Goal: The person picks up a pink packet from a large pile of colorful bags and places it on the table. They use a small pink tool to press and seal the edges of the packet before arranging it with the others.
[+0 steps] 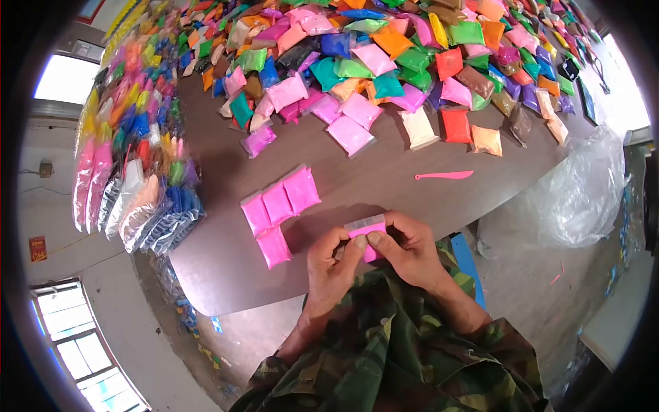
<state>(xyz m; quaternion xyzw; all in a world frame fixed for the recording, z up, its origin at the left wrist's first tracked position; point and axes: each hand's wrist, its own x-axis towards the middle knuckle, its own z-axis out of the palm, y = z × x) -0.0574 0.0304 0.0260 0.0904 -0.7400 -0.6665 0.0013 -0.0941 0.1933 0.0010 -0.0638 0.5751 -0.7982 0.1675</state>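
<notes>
Both hands meet at the table's near edge around one pink packet (371, 232) with a clear top strip. My left hand (331, 263) pinches its left side, thumb on the front. On its right side, my right hand (410, 253) grips it the same way, the two thumbs almost touching. Part of the packet is hidden behind the thumbs. Left of my hands, several bright pink packets (276, 204) lie close together on the brown table (384, 180). A pink plastic knife (445, 175) rests flat beyond my right hand.
A large pile of colourful packets (374, 58) covers the far side. Long bundles of filled bags (141, 175) stand along the left edge. Crumpled clear plastic (576, 196) hangs at the right edge, and a blue object (469, 268) is beside my right forearm.
</notes>
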